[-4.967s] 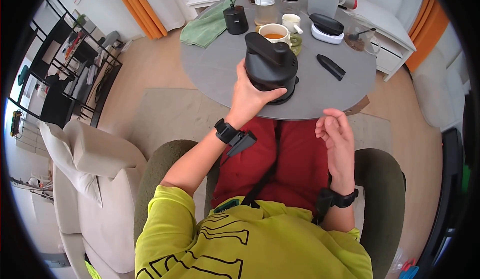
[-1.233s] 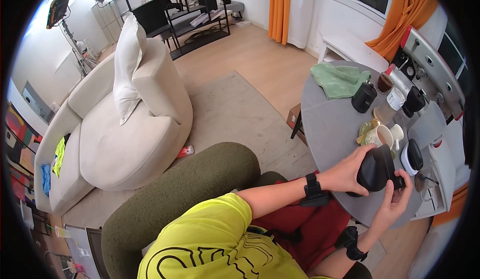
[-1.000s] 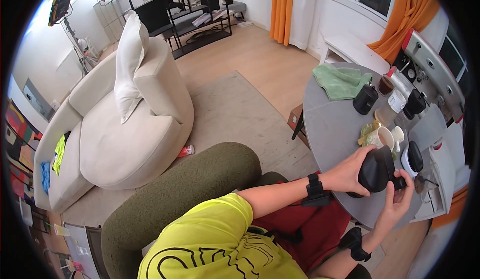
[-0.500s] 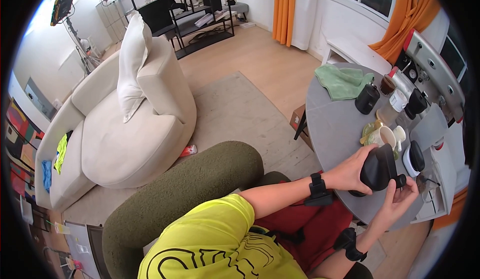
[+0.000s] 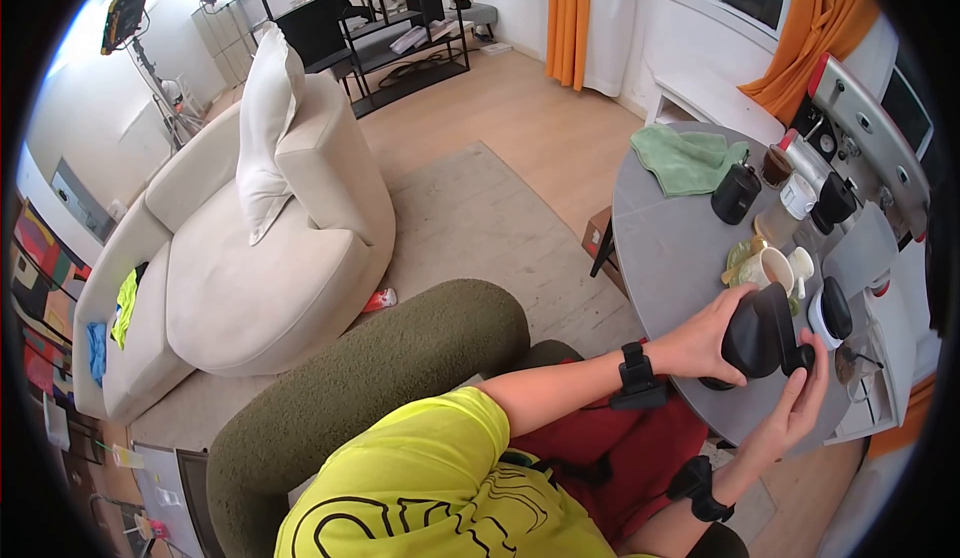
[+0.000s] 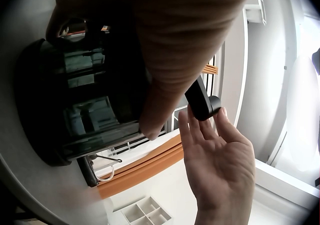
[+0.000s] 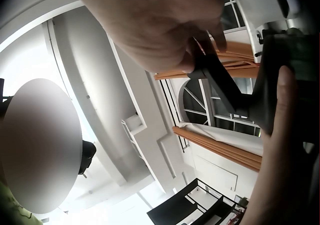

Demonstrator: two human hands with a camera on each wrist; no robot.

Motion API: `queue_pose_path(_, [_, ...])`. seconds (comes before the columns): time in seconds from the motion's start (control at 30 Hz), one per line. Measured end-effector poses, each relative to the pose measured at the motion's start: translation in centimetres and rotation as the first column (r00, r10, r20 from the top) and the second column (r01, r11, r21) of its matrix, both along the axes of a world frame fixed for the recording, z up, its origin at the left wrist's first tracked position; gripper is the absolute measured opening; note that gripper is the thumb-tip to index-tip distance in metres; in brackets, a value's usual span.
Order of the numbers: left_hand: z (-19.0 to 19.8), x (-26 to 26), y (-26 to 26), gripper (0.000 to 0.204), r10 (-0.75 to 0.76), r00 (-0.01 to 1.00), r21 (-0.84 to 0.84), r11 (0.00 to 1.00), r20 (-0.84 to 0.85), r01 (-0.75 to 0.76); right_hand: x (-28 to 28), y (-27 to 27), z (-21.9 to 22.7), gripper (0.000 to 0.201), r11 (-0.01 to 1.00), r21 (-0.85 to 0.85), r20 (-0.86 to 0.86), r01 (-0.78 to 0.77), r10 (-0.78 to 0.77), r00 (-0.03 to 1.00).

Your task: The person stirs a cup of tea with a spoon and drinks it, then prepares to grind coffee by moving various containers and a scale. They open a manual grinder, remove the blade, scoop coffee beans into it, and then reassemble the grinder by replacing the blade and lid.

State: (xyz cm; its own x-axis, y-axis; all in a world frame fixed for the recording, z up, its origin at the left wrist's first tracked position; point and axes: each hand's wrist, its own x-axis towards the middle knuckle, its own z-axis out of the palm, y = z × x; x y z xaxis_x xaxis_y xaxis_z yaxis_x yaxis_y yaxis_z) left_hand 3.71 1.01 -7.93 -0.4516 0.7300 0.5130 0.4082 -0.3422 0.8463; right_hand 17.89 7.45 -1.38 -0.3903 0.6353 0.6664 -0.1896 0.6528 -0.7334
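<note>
At right, the knob is pinched by the right hand, the black device gripped by the left hand. Steady cranking seems needed.

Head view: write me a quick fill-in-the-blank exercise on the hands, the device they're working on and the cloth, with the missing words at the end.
The left hand grips the body of a device whose colour is ____. The hand whose fingers are at the small knob is the person's ____ one. The cloth lying on the tabletop is coloured ____.

Missing words: black; right; green.
</note>
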Motion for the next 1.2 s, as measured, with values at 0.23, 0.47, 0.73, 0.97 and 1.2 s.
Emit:
queue_pose_path(0.23, [0.1,0.0,-0.1,0.117,0.0,1.0,-0.018,1.0,0.007,0.0,-0.1,-0.2,0.3,0.034,0.993,-0.017,-0.074,0.118,-0.119,0.99])
queue_pose_path(0.47, [0.3,-0.1,-0.3,0.117,0.0,1.0,-0.031,1.0,-0.005,0.0,0.8,0.6,-0.7,0.038,0.984,-0.098,-0.008,0.151,-0.152,0.988])
queue_pose_path(0.73, [0.2,0.0,-0.2,0.116,0.0,1.0,-0.02,1.0,0.0,0.0,1.0,0.4,-0.5,0.038,0.992,-0.12,-0.015,0.047,-0.049,0.999])
queue_pose_path(0.97, [0.3,0.1,-0.3,0.116,-0.009,1.0,0.002,1.0,0.024,0.009,0.2,-1.4,0.7,0.037,1.0,-0.028,0.0,0.002,-0.002,1.0])
queue_pose_path(1.2, [-0.1,-0.1,-0.1,0.116,0.013,1.0,0.023,1.0,-0.021,-0.013,1.5,0.1,-0.4,0.039,0.969,-0.167,-0.025,0.182,-0.189,0.982])
